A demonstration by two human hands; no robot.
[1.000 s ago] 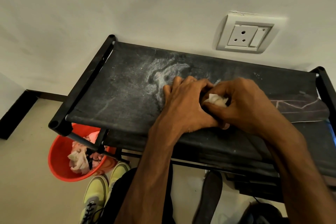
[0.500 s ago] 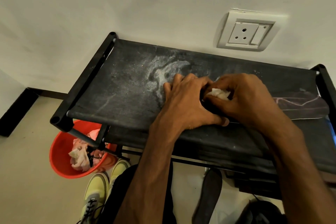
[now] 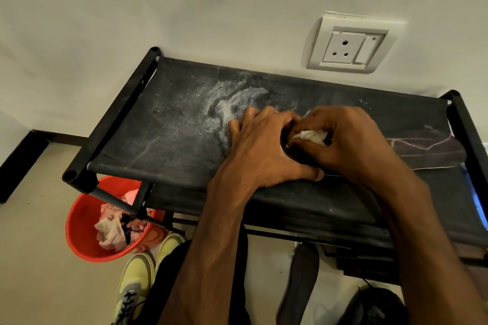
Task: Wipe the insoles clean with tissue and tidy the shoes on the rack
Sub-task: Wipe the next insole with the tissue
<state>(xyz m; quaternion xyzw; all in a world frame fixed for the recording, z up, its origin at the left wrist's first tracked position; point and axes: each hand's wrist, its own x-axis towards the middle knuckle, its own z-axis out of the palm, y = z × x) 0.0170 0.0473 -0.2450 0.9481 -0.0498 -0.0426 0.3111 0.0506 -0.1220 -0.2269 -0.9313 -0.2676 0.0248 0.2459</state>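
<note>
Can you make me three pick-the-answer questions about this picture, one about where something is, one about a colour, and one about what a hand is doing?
1. Where is the bucket?
A. on the rack's top shelf
B. on the floor by the rack's left end
C. hanging under the wall socket

2. What colour are the lace-up shoes on the floor?
A. yellow
B. blue
C. white

3. What is the right hand doing?
A. lying flat and empty
B. pointing at the wall
C. holding crumpled tissue

Answers: 1 B, it sits on the floor below the rack corner. 2 A, their uppers are yellow. 3 C, white tissue shows between its fingers.
</note>
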